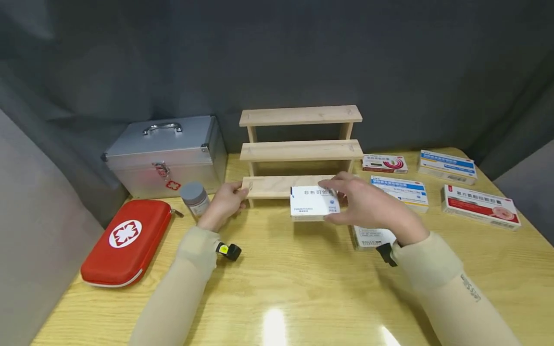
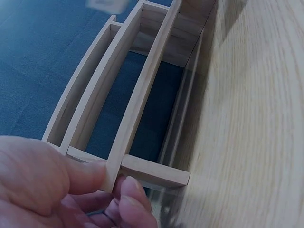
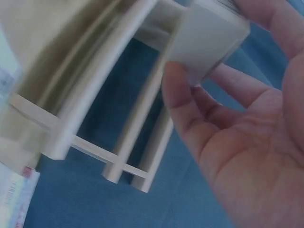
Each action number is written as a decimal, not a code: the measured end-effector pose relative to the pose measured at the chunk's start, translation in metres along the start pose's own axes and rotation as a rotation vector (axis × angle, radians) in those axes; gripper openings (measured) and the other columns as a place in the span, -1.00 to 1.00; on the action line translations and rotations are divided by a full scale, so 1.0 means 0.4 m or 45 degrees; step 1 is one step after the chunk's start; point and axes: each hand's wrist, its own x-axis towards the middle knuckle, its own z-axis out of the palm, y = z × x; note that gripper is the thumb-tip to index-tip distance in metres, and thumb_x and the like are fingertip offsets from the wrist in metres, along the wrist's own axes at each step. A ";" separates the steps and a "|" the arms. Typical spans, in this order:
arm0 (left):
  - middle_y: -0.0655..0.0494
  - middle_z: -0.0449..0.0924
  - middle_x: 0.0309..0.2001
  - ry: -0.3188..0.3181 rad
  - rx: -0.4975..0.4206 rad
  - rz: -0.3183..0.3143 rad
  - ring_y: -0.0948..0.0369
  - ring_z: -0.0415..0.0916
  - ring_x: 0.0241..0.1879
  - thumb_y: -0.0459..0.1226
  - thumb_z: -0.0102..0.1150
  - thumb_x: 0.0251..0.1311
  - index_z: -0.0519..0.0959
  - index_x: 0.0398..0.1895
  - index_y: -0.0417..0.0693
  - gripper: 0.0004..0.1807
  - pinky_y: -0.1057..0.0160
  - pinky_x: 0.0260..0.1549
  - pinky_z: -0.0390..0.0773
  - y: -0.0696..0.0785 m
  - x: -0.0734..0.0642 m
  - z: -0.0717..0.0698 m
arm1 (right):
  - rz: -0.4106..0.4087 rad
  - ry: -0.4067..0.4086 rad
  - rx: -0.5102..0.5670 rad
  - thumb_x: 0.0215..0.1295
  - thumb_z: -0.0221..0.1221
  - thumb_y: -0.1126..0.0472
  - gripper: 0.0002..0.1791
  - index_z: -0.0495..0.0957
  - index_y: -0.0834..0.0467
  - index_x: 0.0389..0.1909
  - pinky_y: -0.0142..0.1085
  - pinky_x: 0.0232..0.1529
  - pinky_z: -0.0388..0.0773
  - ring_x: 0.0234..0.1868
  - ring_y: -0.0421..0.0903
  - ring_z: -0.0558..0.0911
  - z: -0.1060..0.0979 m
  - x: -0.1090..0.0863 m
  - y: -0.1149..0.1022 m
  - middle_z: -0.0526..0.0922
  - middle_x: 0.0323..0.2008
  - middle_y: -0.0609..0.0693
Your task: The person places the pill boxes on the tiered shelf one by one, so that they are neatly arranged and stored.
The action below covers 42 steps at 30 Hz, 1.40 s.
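Note:
A three-tier wooden shelf (image 1: 301, 151) stands against the dark curtain in the head view. My left hand (image 1: 228, 205) pinches the left end of its lowest board, thumb on one face and fingers curled beneath, as the left wrist view of the board (image 2: 137, 102) shows. My right hand (image 1: 365, 201) grips a white medicine box (image 1: 312, 204) by its right end, in front of the lowest board. In the right wrist view the box (image 3: 209, 40) sits between thumb and fingers, its printed face turned away.
A silver first-aid case (image 1: 169, 156), a grey-lidded bottle (image 1: 194, 196) and a red zip case (image 1: 130, 240) stand at left. On the right lie several medicine boxes, among them a red-and-white one (image 1: 480, 206) and a blue-and-white one (image 1: 447, 166); another white box (image 1: 372, 238) lies beneath my right wrist.

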 end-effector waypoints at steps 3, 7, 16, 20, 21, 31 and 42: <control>-0.05 0.46 -0.21 0.014 0.014 -0.002 0.15 0.43 -0.43 -0.22 -0.05 0.52 0.12 0.54 -0.18 -0.40 0.25 -0.52 0.43 -0.005 0.003 -0.005 | -0.020 0.046 0.060 0.09 0.46 0.11 -0.17 0.37 0.19 0.40 -0.16 -0.13 0.59 -0.12 0.00 0.60 -0.042 0.044 -0.001 0.45 0.11 0.14; -0.08 0.47 -0.22 0.014 -0.001 0.013 0.16 0.42 -0.45 -0.22 -0.04 0.52 0.14 0.53 -0.17 -0.41 0.25 -0.56 0.39 -0.010 0.005 -0.007 | -0.023 0.115 0.050 0.17 0.42 0.05 -0.16 0.31 0.16 0.45 -0.13 -0.06 0.55 -0.07 0.01 0.58 -0.119 0.143 -0.006 0.42 0.16 0.14; -0.04 0.47 -0.27 -0.001 -0.021 0.036 0.14 0.42 -0.46 -0.23 -0.03 0.52 0.18 0.52 -0.15 -0.43 0.22 -0.57 0.36 0.008 0.004 0.014 | 0.028 0.095 -0.090 0.28 0.29 -0.13 -0.13 0.20 0.11 0.51 -0.15 -0.17 0.40 -0.20 0.00 0.47 -0.224 0.367 -0.011 0.53 -0.02 0.11; -0.06 0.47 -0.29 -0.009 -0.018 0.049 0.14 0.40 -0.48 -0.24 -0.05 0.52 0.18 0.52 -0.15 -0.44 0.22 -0.58 0.34 0.020 -0.002 0.030 | 0.077 0.074 -0.039 0.27 0.29 -0.14 -0.16 0.26 0.12 0.48 -0.19 -0.25 0.38 -0.27 -0.01 0.48 -0.222 0.434 -0.009 0.60 -0.09 0.08; -0.07 0.47 -0.29 -0.009 -0.016 0.045 0.14 0.39 -0.49 -0.23 -0.05 0.52 0.18 0.52 -0.14 -0.43 0.21 -0.59 0.33 0.022 -0.005 0.033 | 0.089 0.072 -0.021 0.27 0.30 -0.14 -0.18 0.30 0.12 0.46 -0.20 -0.25 0.39 -0.25 -0.02 0.49 -0.219 0.446 -0.007 0.61 -0.06 0.09; -0.05 0.49 -0.23 -0.003 0.058 0.076 0.09 0.44 -0.44 -0.20 -0.07 0.53 0.17 0.52 -0.15 -0.43 0.22 -0.59 0.38 0.042 -0.015 0.061 | 0.105 0.145 -0.031 0.34 0.26 -0.04 -0.41 0.48 0.10 0.33 -0.16 0.01 0.48 0.03 0.02 0.57 -0.189 0.477 0.020 0.44 0.32 0.16; -0.04 0.48 -0.25 -0.025 0.051 0.077 0.10 0.44 -0.44 -0.21 -0.05 0.53 0.16 0.52 -0.15 -0.42 0.22 -0.61 0.37 0.045 -0.004 0.074 | 0.092 0.210 -0.057 0.39 0.23 0.05 -0.47 0.49 0.14 0.33 -0.22 -0.15 0.47 -0.10 -0.05 0.54 -0.172 0.478 0.032 0.49 0.28 0.12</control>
